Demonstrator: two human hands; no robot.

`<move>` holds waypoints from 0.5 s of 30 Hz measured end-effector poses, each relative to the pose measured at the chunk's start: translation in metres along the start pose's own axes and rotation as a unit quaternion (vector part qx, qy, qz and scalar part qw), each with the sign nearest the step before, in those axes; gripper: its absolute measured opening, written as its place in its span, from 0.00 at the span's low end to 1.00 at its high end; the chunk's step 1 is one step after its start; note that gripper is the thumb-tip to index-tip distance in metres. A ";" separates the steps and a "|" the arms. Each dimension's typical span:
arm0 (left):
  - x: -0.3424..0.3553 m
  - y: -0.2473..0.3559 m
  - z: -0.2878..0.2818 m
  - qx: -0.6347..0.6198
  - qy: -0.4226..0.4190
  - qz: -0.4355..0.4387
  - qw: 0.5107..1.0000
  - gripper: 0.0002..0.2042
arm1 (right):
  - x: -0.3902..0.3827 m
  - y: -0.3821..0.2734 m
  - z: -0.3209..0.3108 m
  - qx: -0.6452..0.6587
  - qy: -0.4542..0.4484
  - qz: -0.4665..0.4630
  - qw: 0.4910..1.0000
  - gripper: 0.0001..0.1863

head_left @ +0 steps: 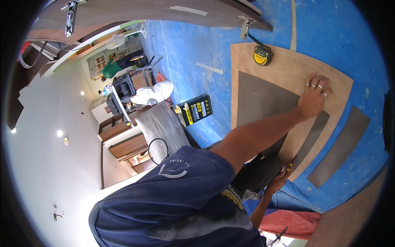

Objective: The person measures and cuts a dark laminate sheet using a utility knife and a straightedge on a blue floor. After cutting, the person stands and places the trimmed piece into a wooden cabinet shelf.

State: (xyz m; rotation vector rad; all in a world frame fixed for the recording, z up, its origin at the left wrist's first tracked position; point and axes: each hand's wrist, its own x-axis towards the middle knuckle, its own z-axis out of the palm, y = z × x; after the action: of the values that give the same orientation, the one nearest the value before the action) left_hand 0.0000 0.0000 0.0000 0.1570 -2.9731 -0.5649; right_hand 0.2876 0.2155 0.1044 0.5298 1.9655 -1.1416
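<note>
Blue floor cover point(177, 53), one, under everything; likely there to protect the floor. Plywood board point(288, 68), one, flat on it, probably a firm backing for the pieces on top. Dark grey sheet point(263, 99), one, on the board, partly behind the arm. Grey strips, two: one point(309, 140) on the board between the hands, the other point(339, 148) off the board, on the floor cover. Adhesive tin point(198, 110), one, standing apart, seemingly parked out of the way. Left hand point(314, 96): empty as far as visible, fingers bent and close together on bare plywood; looks like bracing. Right hand point(278, 181): closed round a yellow tool, at the strip's near end. Tape measure point(261, 56), one, at the board's far edge, presumably within reach. Yellow tool point(290, 166), one; type can't tell.
</note>
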 end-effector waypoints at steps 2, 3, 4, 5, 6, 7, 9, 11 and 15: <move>-0.001 0.001 0.000 0.004 0.012 -0.003 1.000 0.16 | 0.000 0.002 -0.001 -0.006 -0.003 -0.004 1.000 0.27; 0.006 0.010 0.008 -0.018 0.023 0.002 1.000 0.16 | 0.006 0.003 -0.008 -0.016 0.015 -0.009 1.000 0.27; 0.007 0.007 0.008 -0.014 0.024 0.003 1.000 0.15 | 0.008 0.004 -0.007 -0.013 0.011 -0.015 1.000 0.27; 0.006 0.005 0.006 -0.009 0.022 0.003 1.000 0.15 | 0.007 0.003 -0.005 -0.010 0.008 -0.019 1.000 0.27; 0.005 0.005 0.005 -0.011 0.021 0.003 1.000 0.15 | 0.005 0.002 -0.005 -0.013 0.011 -0.019 1.000 0.27; 0.004 0.005 0.004 -0.012 0.018 0.002 1.000 0.15 | 0.003 0.001 -0.004 -0.017 0.014 -0.019 1.000 0.26; 0.004 0.003 0.003 -0.009 0.015 0.001 1.000 0.15 | 0.004 0.000 -0.001 -0.020 0.015 -0.019 1.000 0.26; 0.003 0.002 0.001 -0.002 0.011 -0.002 1.000 0.16 | 0.003 0.000 -0.001 -0.022 0.007 -0.015 1.000 0.25; 0.001 0.001 -0.001 0.004 -0.004 -0.004 1.000 0.17 | 0.000 0.001 0.001 -0.038 0.006 0.012 0.999 0.25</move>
State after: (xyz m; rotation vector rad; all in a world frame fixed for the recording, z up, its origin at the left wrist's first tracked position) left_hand -0.0012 0.0004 0.0012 0.1671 -2.9845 -0.5574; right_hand 0.2891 0.2147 0.1039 0.5201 1.9995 -1.0457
